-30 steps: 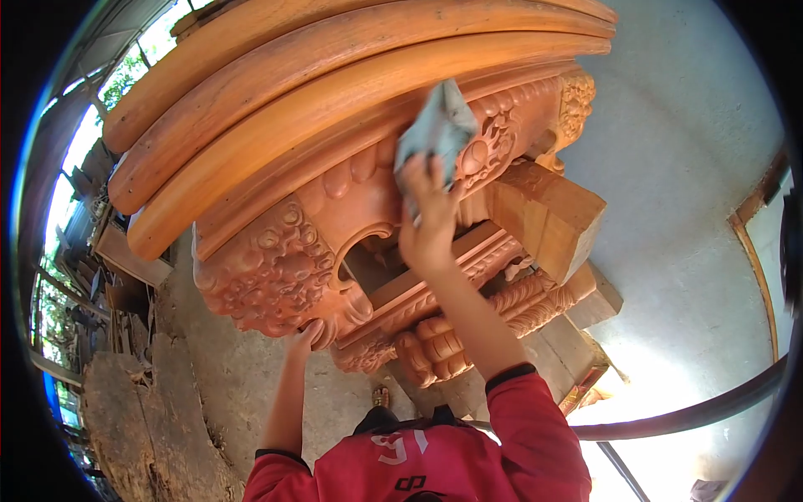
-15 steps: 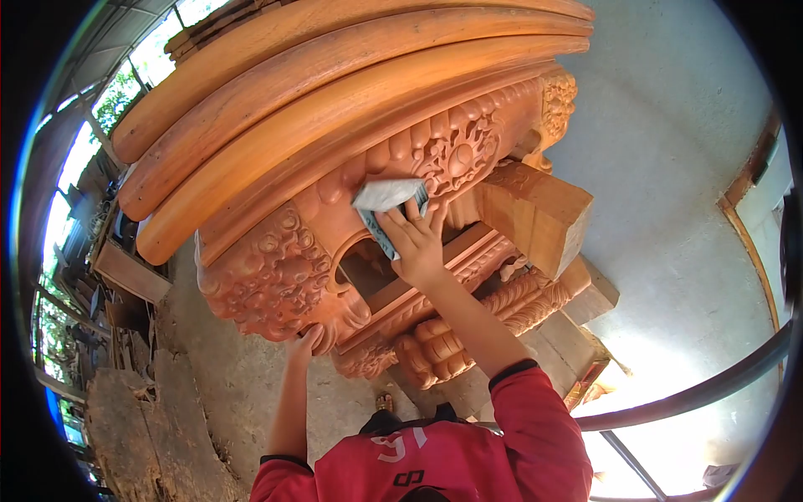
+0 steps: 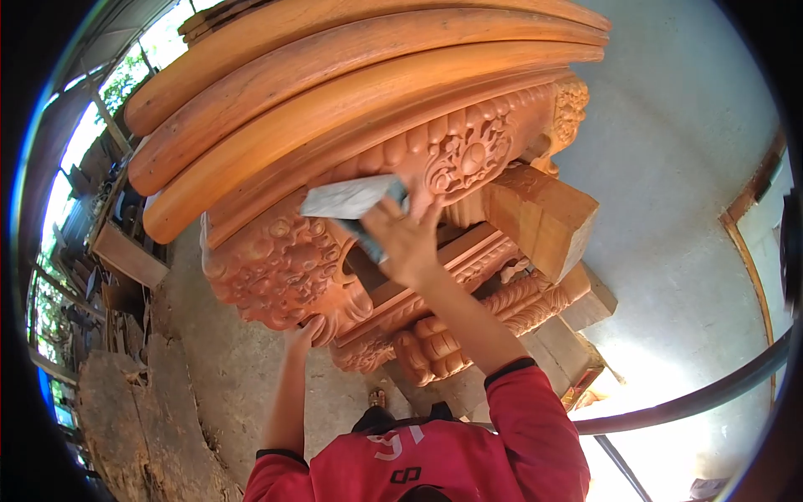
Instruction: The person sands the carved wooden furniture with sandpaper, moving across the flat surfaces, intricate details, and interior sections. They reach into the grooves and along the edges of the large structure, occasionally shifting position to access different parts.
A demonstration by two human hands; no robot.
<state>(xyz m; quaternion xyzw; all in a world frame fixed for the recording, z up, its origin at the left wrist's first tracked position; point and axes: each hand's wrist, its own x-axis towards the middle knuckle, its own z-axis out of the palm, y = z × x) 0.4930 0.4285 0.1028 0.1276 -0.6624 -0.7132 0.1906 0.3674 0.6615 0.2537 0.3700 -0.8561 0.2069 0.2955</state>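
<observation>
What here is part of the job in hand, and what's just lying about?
In use: grey sheet, held by the right hand against the carved wooden piece; left hand at its lower carved corner.
Lying about: curved wooden rails stacked on top; plain wood block; dark pipe at lower right; rough slab at lower left.

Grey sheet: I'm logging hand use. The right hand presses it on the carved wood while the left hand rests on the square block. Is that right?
Not quite. The head view shows the left hand against the lower edge of the carved wood, well apart from the square block. The rest holds: the right hand presses the grey sheet on the carved wood.
</observation>
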